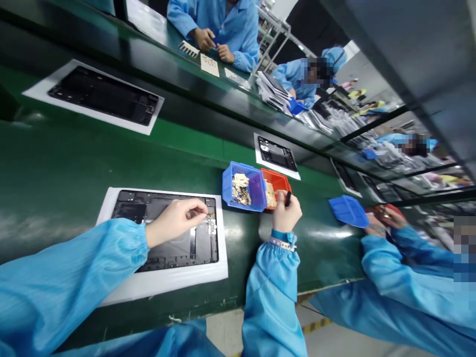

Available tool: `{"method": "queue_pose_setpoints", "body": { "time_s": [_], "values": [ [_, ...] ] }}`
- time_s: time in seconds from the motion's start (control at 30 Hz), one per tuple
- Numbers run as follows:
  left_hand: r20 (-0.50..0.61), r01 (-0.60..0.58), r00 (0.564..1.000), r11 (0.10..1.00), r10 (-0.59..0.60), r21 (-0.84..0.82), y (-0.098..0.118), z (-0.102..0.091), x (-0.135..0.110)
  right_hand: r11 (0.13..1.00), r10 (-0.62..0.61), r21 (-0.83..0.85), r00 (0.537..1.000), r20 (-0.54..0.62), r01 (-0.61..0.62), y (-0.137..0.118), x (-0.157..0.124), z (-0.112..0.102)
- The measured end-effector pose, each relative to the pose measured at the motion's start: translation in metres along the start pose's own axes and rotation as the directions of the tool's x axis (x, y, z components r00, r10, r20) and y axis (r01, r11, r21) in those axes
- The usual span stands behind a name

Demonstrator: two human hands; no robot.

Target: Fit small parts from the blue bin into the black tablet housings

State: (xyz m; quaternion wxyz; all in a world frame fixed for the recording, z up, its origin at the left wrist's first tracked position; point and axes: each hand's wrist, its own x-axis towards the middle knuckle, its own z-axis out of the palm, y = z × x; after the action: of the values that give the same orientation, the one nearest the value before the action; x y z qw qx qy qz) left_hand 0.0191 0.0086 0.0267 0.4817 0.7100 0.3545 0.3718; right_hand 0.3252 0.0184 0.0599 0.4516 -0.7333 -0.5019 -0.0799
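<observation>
In front of me a black tablet housing (174, 248) lies on a white sheet (130, 290). Over its right part is my left hand (178, 218), thumb and fingertips pinched together beside a small silvery and orange part (211, 225). What the fingertips hold is too small to make out. My right hand (287, 214) is closed around a short black stick-like tool (288, 198), of which only one end shows. It is at the near edge of a red bin (280, 179) holding small tan pieces. Touching that bin on the left is a blue bin (245, 171) with small gold and cream parts.
More housings on white sheets lie farther along the green bench: one housing (104, 94) at far left, another housing (278, 153) behind the bins. To the right, a co-worker's hands (383, 220) are near a blue bin (349, 210). Another person (219, 29) sits opposite.
</observation>
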Motion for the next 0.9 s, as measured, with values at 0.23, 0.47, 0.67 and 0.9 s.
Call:
{"method": "queue_pose_setpoints", "body": {
  "time_s": [0.23,0.47,0.67,0.9],
  "values": [
    [-0.014,0.024,1.0,1.0,-0.024,-0.004,0.001,0.0,-0.002,0.998,0.04,-0.05,0.999,-0.014,-0.04,0.005,0.0,-0.009],
    [-0.017,-0.046,0.999,0.999,0.045,-0.019,-0.003,0.003,-0.001,0.931,-0.263,0.352,0.844,0.467,0.096,-0.088,-0.079,0.017],
    [-0.024,-0.07,0.997,0.997,0.071,0.036,0.0,0.0,0.001,0.842,-0.309,0.529,0.71,0.633,-0.106,-0.109,-0.096,0.024],
    [-0.043,-0.151,0.986,0.976,0.16,0.158,0.002,-0.004,0.002,0.861,-0.25,0.492,0.734,0.631,-0.13,-0.104,-0.098,0.026]
  ]
}}
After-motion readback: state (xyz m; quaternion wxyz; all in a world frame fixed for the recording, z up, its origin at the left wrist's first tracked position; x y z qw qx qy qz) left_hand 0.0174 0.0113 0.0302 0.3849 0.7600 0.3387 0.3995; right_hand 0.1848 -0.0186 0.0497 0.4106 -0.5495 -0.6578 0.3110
